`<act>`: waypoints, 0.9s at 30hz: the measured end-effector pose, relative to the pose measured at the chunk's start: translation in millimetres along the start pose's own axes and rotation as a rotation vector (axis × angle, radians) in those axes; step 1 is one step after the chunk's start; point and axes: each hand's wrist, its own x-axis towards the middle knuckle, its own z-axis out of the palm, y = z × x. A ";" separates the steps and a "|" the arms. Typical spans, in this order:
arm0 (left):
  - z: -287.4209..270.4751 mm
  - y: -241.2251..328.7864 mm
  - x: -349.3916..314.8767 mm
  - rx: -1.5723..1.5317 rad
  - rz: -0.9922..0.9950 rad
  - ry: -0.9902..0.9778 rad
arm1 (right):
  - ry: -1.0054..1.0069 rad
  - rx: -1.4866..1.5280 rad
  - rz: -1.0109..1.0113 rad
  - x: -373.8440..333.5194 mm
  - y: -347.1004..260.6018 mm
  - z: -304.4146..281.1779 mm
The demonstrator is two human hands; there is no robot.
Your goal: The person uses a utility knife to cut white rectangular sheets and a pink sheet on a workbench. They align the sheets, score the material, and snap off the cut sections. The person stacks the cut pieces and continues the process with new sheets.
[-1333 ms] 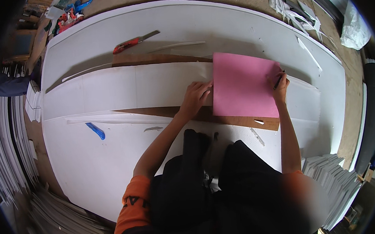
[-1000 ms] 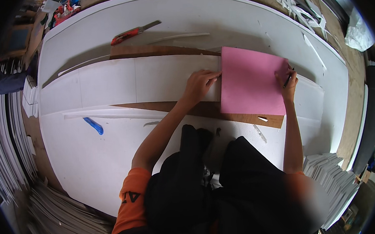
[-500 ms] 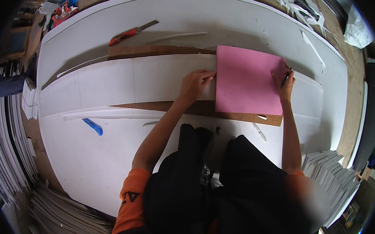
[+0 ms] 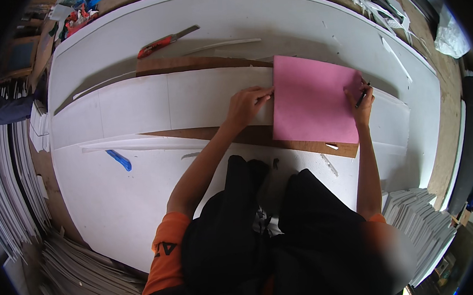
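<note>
A pink square board (image 4: pixel 315 101) lies across a long white strip (image 4: pixel 135 105), which is marked with thin cross lines. At the board's left edge my left hand (image 4: pixel 245 108) is closed, thumb and fingers pinched together against that edge. My right hand (image 4: pixel 362 106) sits at the right edge with its thumb on the pink surface. A dark pen (image 4: pixel 360 99) is gripped in its fingers. Under the strip, a brown board (image 4: pixel 208 132) shows along both long sides.
A red-handled cutter (image 4: pixel 158 45) with a long blade lies beyond the strip. Nearer me, on the white table (image 4: pixel 103 200), is a blue object (image 4: pixel 119 160). White offcuts (image 4: pixel 396 59) are scattered about. Stacked sheets (image 4: pixel 417 217) stand at right; more stacks (image 4: pixel 9 185) stand at left, near another person's dark sleeve (image 4: pixel 6 109).
</note>
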 end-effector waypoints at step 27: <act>-15.6 27.2 23.6 0.088 0.022 -0.006 | 0.164 0.282 0.142 -7.2 6.8 -33.9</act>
